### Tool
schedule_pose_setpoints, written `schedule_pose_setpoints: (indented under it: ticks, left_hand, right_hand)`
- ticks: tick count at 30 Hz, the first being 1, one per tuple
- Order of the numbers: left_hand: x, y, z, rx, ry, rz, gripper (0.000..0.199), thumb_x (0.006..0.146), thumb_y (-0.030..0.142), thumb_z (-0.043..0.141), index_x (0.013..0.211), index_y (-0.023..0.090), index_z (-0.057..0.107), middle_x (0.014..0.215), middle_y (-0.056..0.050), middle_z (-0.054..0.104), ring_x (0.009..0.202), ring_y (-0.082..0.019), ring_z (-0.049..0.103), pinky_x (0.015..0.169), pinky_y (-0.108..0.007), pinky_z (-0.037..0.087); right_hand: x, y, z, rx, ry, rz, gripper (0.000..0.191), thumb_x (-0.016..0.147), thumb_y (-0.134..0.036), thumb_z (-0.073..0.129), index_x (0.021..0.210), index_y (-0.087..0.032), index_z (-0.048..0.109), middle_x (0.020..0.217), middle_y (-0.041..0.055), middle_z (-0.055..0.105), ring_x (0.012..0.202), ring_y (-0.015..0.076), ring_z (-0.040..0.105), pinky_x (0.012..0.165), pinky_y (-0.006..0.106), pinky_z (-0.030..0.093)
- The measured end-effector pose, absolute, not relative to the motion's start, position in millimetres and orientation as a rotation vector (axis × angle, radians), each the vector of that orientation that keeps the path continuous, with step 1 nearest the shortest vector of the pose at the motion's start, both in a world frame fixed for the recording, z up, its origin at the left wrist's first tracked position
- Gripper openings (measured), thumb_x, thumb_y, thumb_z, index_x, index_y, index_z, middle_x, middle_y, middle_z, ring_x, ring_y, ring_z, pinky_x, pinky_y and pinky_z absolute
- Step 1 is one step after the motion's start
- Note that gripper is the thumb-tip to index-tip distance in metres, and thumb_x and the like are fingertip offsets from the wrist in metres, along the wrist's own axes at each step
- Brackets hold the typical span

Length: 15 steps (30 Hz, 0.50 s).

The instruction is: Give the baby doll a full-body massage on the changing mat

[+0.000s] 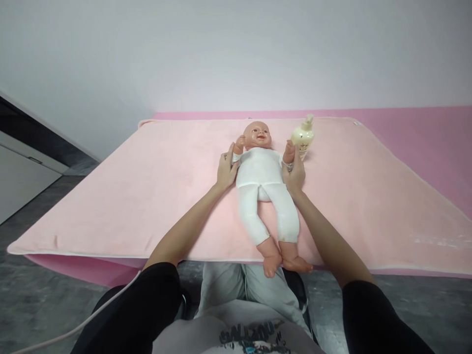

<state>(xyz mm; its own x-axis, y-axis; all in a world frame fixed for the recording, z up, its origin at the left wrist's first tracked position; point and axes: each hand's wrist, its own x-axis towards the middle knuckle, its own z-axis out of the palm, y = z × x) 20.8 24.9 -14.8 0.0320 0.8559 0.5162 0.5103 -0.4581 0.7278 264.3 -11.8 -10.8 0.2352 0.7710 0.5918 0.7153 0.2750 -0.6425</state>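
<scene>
A baby doll (261, 167) with a white cloth body lies on its back, its head toward the wall and its feet at the near edge of the table. My left hand (226, 168) grips the doll's arm on the left at the wrist, thumb against it. On the other side, my right hand (295, 173) is closed around the doll's other forearm. Both doll arms are bent upward beside its head. Just behind my right hand stands a pale yellow pump bottle (303, 135), partly hidden by the doll's hand and my fingers.
A light pink towel (177, 172) covers most of the table, over a darker pink cover (435, 142). The white wall (236, 54) rises behind. At the far left is a white cabinet (25, 177). A pale cable (84, 322) runs by my left sleeve.
</scene>
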Motion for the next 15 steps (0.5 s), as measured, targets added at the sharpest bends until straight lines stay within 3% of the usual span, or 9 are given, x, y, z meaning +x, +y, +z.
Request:
schedule_pose_setpoints:
  ticks: [6, 15]
  left_hand:
    - [24.7, 25.1, -15.7, 2.27, 1.425, 1.181, 0.047, 0.088, 0.021, 0.042, 0.133, 0.028, 0.051, 0.116, -0.009, 0.046, 0.11, -0.026, 0.043, 0.1, -0.042, 0.034]
    - [23.1, 23.0, -14.1, 2.331, 1.455, 1.113, 0.05, 0.09, 0.02, 0.035, 0.138, 0.03, 0.045, 0.121, -0.01, 0.044, 0.11, -0.025, 0.041, 0.1, -0.043, 0.034]
  right_hand:
    - [257.8, -11.6, -3.2, -1.596, -1.744, -0.098, 0.063, 0.077, -0.007, 0.037, 0.134, -0.029, 0.05, 0.109, 0.0081, 0.057, 0.104, 0.0245, 0.05, 0.083, 0.035, 0.048]
    - [256.3, -9.8, -2.5, -1.584, -1.82, -0.151, 0.061, 0.075, -0.005, 0.039, 0.127, -0.031, 0.057, 0.113, 0.0087, 0.055, 0.103, 0.0262, 0.047, 0.085, 0.039, 0.048]
